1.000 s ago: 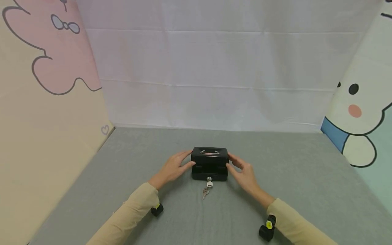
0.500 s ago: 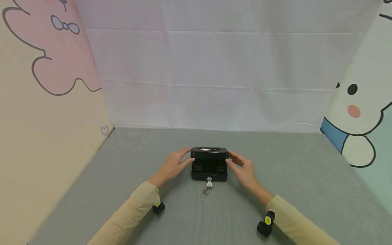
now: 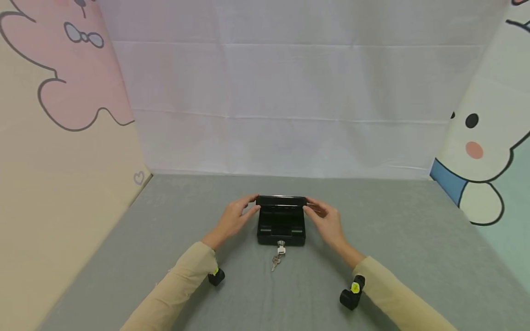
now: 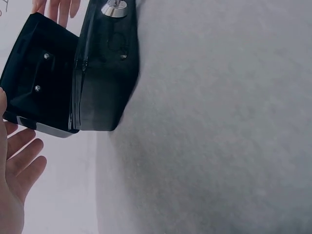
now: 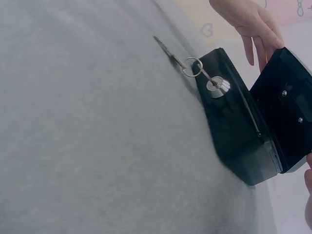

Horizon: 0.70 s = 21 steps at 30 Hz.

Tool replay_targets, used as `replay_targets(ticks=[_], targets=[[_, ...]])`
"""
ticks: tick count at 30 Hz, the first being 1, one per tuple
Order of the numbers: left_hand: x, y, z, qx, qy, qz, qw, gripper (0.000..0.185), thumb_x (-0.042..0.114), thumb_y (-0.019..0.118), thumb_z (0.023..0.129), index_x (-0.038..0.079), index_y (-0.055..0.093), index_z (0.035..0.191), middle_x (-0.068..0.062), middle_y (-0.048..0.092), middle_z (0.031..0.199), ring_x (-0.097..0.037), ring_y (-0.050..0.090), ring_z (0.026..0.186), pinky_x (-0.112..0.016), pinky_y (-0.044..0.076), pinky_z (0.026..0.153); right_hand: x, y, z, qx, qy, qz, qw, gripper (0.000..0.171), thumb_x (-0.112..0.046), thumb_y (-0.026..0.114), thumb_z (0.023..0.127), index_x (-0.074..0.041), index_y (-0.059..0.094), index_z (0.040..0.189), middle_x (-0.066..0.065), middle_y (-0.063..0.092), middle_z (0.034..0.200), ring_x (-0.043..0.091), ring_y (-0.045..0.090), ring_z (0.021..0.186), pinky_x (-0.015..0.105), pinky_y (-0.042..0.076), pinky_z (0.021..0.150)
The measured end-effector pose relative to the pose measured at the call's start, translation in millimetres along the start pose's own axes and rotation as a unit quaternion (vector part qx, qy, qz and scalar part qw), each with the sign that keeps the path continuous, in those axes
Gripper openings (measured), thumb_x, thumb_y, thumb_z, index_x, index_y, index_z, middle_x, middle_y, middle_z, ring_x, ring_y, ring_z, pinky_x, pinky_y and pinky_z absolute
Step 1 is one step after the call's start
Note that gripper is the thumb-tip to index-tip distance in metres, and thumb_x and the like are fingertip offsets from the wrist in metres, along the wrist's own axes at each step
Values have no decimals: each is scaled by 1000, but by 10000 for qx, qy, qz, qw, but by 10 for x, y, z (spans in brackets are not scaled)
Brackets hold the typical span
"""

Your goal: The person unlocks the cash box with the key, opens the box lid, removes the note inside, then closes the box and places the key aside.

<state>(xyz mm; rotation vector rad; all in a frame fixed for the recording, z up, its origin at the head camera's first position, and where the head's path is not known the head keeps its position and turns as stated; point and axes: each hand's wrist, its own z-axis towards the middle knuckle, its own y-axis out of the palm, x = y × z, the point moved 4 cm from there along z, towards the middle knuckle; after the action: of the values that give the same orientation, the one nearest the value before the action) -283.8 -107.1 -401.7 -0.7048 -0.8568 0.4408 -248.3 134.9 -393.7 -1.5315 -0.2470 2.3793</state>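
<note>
I have the left hand [image 3: 232, 219] at the left edge of the raised lid [image 3: 281, 201], thumb and fingers pinching it. The black cash box [image 3: 281, 239] sits open on the grey counter [image 3: 414, 220], one key [image 3: 281, 250] in its front lock [image 5: 218, 87], a second key [image 3: 275, 263] on the ring [image 5: 192, 67]. My right hand [image 3: 329, 227] pinches the lid's right edge likewise.

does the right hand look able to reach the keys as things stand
Probably yes: nothing covers the keys at the front of the box, though the right hand would first have to leave the lid.
</note>
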Motion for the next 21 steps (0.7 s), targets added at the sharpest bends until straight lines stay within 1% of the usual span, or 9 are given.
replay_targets(ticks=[1,4,7,12,15,17,18,20,21], targets=[[-2,-1,9,-9,-34,-25,10000,41,27,53,92,5,52,127,-12,58,120,-24,55,108,-38,47,86,7,0,14,-2,58,34,10000,31,-9,62,86,2,61,115,18,64,106,22,62,93,20,48,79],[-1,-2,42,-13,-99,-155,9998,42,28,51,93,5,51,128,-12,57,121,-24,54,109,-38,46,88,-128,-9,32,-26,247,145,9996,31,-5,60,86,6,59,115,21,61,109,29,60,96,21,49,79],[3,-8,83,50,-119,-295,9995,42,26,51,93,5,50,129,-13,56,122,-24,54,110,-38,46,89,-90,-3,80,0,385,222,9990,32,-8,60,87,5,59,116,21,61,110,27,61,95,18,48,75],[16,-14,144,310,-23,-437,9986,40,20,52,93,2,49,129,-15,57,121,-26,54,109,-41,46,88,161,28,197,107,502,295,9982,33,-18,62,87,-2,62,115,15,62,112,10,61,87,18,45,62],[8,-3,157,418,-29,-435,9982,41,17,53,92,1,48,130,-16,56,121,-26,55,108,-42,46,88,246,46,246,156,526,313,9980,33,-21,62,87,-4,63,116,14,62,112,3,59,83,20,41,59],[11,3,156,475,-1,-394,9981,43,16,54,92,2,46,132,-16,56,120,-26,56,107,-42,47,87,254,51,262,203,506,284,9981,33,-21,62,87,-5,63,116,13,62,113,2,58,82,21,39,58],[10,8,152,496,26,-348,9982,44,16,54,91,2,45,132,-16,56,120,-26,56,107,-42,47,87,256,53,268,223,491,261,9982,33,-21,62,87,-5,63,116,13,62,113,2,59,82,21,39,59],[15,17,145,557,132,-283,9980,47,14,56,90,1,43,133,-17,56,120,-27,56,106,-42,48,85,246,51,275,283,424,224,9984,32,-18,62,86,-4,63,116,14,63,112,7,60,84,20,44,65],[18,21,143,586,195,-246,9978,48,13,57,90,1,43,134,-17,56,120,-27,57,105,-42,48,84,201,49,270,320,324,187,9988,32,-15,63,86,-2,62,116,15,63,111,11,62,85,21,47,68]])
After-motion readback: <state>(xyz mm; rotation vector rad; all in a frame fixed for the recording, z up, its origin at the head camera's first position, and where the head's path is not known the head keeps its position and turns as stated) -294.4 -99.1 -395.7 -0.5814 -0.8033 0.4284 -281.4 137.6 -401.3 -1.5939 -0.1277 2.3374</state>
